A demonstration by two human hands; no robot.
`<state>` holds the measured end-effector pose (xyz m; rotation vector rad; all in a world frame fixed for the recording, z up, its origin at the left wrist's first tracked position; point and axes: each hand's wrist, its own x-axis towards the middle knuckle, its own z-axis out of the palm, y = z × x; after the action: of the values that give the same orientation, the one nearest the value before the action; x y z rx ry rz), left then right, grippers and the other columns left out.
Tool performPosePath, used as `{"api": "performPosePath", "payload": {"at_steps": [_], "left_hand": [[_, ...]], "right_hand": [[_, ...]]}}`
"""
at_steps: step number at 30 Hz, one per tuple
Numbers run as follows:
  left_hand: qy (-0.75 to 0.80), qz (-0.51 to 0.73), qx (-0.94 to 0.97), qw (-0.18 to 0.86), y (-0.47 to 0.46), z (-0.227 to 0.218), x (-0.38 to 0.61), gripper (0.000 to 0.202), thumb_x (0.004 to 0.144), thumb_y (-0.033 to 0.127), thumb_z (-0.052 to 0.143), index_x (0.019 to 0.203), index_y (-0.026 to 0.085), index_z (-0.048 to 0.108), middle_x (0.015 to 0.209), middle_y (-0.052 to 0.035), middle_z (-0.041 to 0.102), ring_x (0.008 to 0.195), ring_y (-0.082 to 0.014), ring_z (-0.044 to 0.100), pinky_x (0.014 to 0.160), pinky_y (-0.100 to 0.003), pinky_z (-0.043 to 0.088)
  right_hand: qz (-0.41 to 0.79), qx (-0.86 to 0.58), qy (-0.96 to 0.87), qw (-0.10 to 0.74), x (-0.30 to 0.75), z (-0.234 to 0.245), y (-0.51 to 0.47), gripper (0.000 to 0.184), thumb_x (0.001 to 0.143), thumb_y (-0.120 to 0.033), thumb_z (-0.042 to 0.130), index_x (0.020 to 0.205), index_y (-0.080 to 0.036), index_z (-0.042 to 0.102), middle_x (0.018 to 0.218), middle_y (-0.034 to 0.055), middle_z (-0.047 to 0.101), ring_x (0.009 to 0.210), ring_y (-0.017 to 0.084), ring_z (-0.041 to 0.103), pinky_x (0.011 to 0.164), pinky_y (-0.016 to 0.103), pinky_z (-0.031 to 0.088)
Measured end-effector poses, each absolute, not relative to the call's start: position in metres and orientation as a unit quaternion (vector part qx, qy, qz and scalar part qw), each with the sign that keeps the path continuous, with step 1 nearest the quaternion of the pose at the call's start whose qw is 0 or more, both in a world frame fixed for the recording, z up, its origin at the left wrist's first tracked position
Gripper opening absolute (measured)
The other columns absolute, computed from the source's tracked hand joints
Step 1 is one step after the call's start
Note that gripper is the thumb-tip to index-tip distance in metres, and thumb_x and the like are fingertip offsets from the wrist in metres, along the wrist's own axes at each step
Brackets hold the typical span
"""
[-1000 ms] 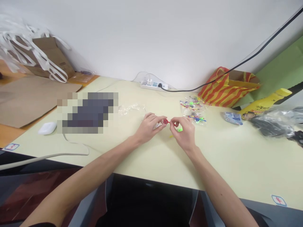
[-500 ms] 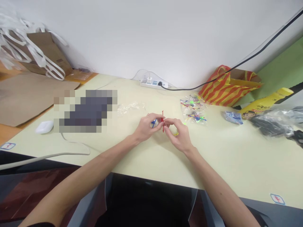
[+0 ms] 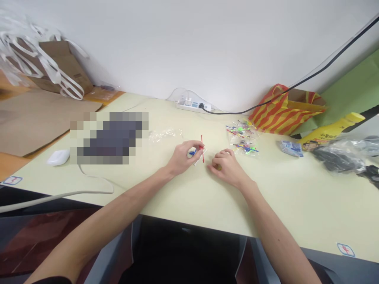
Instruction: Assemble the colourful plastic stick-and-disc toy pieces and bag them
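Observation:
My left hand (image 3: 184, 157) is closed on a small toy (image 3: 199, 150) with a thin red rod standing upright, a blue bit and a white part, held just above the pale yellow desk (image 3: 183, 197). My right hand (image 3: 226, 167) rests on the desk a little to the right, fingers curled over a small yellowish piece (image 3: 218, 167) that is mostly hidden. A clear bag of colourful small plastic pieces (image 3: 242, 138) lies just beyond the right hand.
An empty clear wrapper (image 3: 162, 135) lies behind the left hand. A white power strip (image 3: 192, 105) with a black cable sits by the wall. A red-and-yellow striped bag (image 3: 284, 110), a yellow bottle (image 3: 328, 132) and dark plastic bags (image 3: 343, 156) are at right; a white case (image 3: 58, 157) and cardboard at left.
The hands have come apart. The right hand dropped to the desk over a small yellowish piece, while the left hand kept the toy with the red rod upright.

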<state>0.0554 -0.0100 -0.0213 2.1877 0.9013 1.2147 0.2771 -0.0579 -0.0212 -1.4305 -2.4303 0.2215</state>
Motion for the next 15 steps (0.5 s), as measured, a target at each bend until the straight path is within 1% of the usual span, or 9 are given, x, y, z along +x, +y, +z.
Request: {"api": "performPosePath", "payload": {"at_steps": [3, 5, 7, 9, 10, 12, 13, 15], "left_hand": [[0.327, 0.434, 0.802, 0.249, -0.010, -0.022, 0.055, 0.015, 0.097, 0.028, 0.061, 0.110, 0.021, 0.064, 0.099, -0.0020, 0.076, 0.092, -0.0136, 0.071, 0.088, -0.026, 0.054], [0.329, 0.431, 0.802, 0.250, -0.010, -0.023, 0.055, 0.015, 0.097, 0.029, 0.062, 0.109, 0.021, 0.064, 0.097, -0.0010, 0.076, 0.089, -0.0127, 0.071, 0.085, -0.025, 0.053], [0.333, 0.426, 0.803, 0.250, -0.010, -0.024, 0.055, 0.014, 0.098, 0.031, 0.063, 0.108, 0.021, 0.064, 0.094, -0.0002, 0.075, 0.085, -0.0121, 0.070, 0.082, -0.024, 0.053], [0.331, 0.422, 0.805, 0.254, -0.010, -0.024, 0.055, 0.015, 0.098, 0.032, 0.063, 0.107, 0.021, 0.065, 0.092, -0.0003, 0.075, 0.084, -0.0119, 0.070, 0.079, -0.023, 0.053], [0.328, 0.420, 0.806, 0.257, -0.011, -0.025, 0.056, 0.015, 0.097, 0.031, 0.064, 0.108, 0.020, 0.065, 0.092, -0.0006, 0.075, 0.084, -0.0119, 0.070, 0.078, -0.023, 0.053], [0.319, 0.417, 0.809, 0.264, -0.012, -0.025, 0.057, 0.016, 0.097, 0.030, 0.064, 0.108, 0.020, 0.065, 0.094, -0.0017, 0.076, 0.086, -0.0123, 0.071, 0.077, -0.022, 0.054], [0.315, 0.417, 0.810, 0.268, -0.012, -0.025, 0.057, 0.016, 0.096, 0.030, 0.065, 0.109, 0.020, 0.066, 0.096, -0.0025, 0.076, 0.087, -0.0127, 0.071, 0.078, -0.023, 0.054], [0.304, 0.419, 0.811, 0.270, -0.012, -0.025, 0.058, 0.016, 0.096, 0.029, 0.066, 0.108, 0.019, 0.067, 0.100, -0.0041, 0.076, 0.090, -0.0139, 0.071, 0.082, -0.025, 0.055]], "right_hand": [[0.088, -0.490, -0.857, 0.133, 0.284, -0.019, -0.058, 0.037, 0.094, -0.029, 0.059, 0.060, -0.020, 0.050, 0.069, 0.0029, 0.065, 0.079, 0.020, 0.060, 0.099, 0.043, 0.033], [0.096, -0.484, -0.861, 0.121, 0.288, -0.017, -0.058, 0.039, 0.093, -0.027, 0.058, 0.057, -0.020, 0.046, 0.064, 0.0022, 0.063, 0.074, 0.019, 0.058, 0.098, 0.043, 0.034], [0.107, -0.480, -0.863, 0.115, 0.292, -0.015, -0.058, 0.041, 0.093, -0.028, 0.058, 0.055, -0.020, 0.044, 0.060, 0.0018, 0.061, 0.071, 0.018, 0.057, 0.098, 0.043, 0.034], [0.122, -0.478, -0.861, 0.126, 0.294, -0.013, -0.058, 0.042, 0.094, -0.030, 0.058, 0.055, -0.020, 0.044, 0.059, 0.0017, 0.059, 0.069, 0.018, 0.056, 0.097, 0.043, 0.035], [0.131, -0.481, -0.855, 0.146, 0.294, -0.012, -0.058, 0.041, 0.095, -0.032, 0.057, 0.057, -0.020, 0.046, 0.060, 0.0018, 0.059, 0.069, 0.019, 0.056, 0.095, 0.043, 0.036], [0.157, -0.496, -0.825, 0.223, 0.290, -0.010, -0.059, 0.037, 0.098, -0.036, 0.053, 0.065, -0.021, 0.052, 0.067, 0.0031, 0.062, 0.073, 0.020, 0.057, 0.091, 0.042, 0.039], [0.181, -0.504, -0.798, 0.276, 0.287, -0.010, -0.060, 0.034, 0.101, -0.039, 0.051, 0.072, -0.021, 0.056, 0.073, 0.0041, 0.064, 0.076, 0.021, 0.059, 0.088, 0.041, 0.041], [0.260, -0.503, -0.732, 0.379, 0.279, -0.011, -0.061, 0.027, 0.104, -0.044, 0.046, 0.097, -0.023, 0.061, 0.087, 0.0054, 0.068, 0.083, 0.022, 0.062, 0.086, 0.039, 0.046]]}}
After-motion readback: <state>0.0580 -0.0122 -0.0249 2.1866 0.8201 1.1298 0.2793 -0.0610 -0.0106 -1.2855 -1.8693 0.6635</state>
